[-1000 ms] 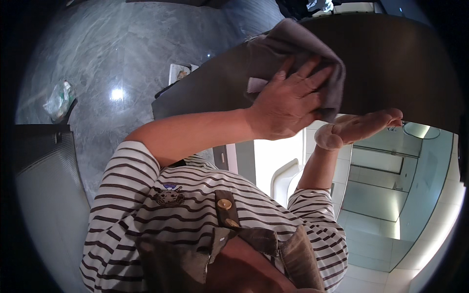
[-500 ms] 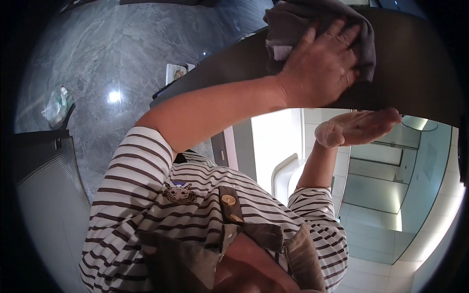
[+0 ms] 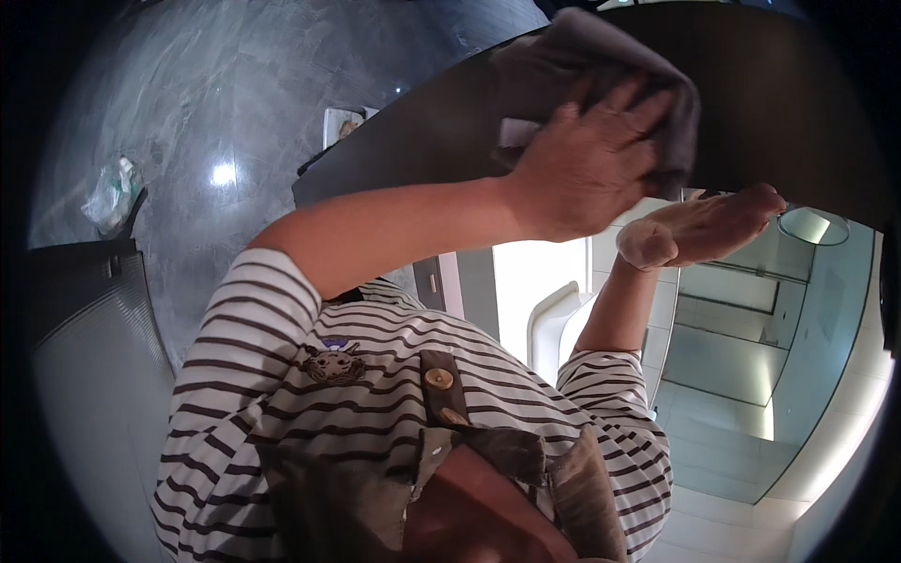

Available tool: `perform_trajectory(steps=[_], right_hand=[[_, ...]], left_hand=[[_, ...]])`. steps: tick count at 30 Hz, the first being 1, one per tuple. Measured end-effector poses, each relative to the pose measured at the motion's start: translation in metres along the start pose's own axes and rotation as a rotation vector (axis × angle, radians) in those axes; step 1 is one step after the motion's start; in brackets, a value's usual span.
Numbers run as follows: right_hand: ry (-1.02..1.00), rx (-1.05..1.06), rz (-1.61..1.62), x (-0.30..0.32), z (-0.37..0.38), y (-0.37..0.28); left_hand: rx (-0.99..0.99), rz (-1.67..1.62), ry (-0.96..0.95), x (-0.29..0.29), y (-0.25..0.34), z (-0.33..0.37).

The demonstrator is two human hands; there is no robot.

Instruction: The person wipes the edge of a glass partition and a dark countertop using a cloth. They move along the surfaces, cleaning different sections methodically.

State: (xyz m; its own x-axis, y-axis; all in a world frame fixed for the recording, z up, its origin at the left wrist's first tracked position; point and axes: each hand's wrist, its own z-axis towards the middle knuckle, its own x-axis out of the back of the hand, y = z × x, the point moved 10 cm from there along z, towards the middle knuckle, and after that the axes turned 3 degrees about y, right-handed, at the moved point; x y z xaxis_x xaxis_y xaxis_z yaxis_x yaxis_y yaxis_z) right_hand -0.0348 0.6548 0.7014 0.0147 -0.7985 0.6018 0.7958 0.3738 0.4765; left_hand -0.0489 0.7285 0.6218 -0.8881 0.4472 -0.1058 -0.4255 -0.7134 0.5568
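My left hand (image 3: 593, 159) lies across a grey-brown cloth (image 3: 662, 61) with its fingers spread, pressing it against a dark, smooth panel (image 3: 413, 141). A small pale tag (image 3: 517, 132) shows on the cloth beside the thumb. Part of the cloth hangs past the fingertips, and what lies beneath it is hidden. To the right, close to the panel's near edge, my right hand (image 3: 709, 228) is turned palm up, fingers stretched out. Nothing is visible in that palm. Whether its fingertips touch the panel I cannot tell.
Grey marbled floor (image 3: 272, 84) stretches on the left, with a clear plastic bag (image 3: 113, 197) on it. A small white tray-like object (image 3: 340, 125) sits beyond the panel. Below my right arm are a white fixture (image 3: 554, 324) and glass panels (image 3: 723, 375).
My left hand and the cloth have slid a little left and toward me across the dark panel. My right hand has shifted slightly right and stays palm up.
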Motion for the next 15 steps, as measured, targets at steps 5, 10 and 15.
perform_trajectory(steps=[5,10,15], right_hand=[[-0.019,-0.043,-0.027,-0.011,-0.002,-0.001],[-0.042,0.022,-0.084,-0.016,-0.005,-0.002],[0.024,-0.067,-0.215,-0.017,-0.008,-0.004]], left_hand=[[-0.034,-0.021,0.1,-0.001,0.003,0.018],[0.176,0.103,0.041,-0.004,-0.04,-0.01],[0.338,0.123,0.097,-0.001,-0.076,-0.053]])
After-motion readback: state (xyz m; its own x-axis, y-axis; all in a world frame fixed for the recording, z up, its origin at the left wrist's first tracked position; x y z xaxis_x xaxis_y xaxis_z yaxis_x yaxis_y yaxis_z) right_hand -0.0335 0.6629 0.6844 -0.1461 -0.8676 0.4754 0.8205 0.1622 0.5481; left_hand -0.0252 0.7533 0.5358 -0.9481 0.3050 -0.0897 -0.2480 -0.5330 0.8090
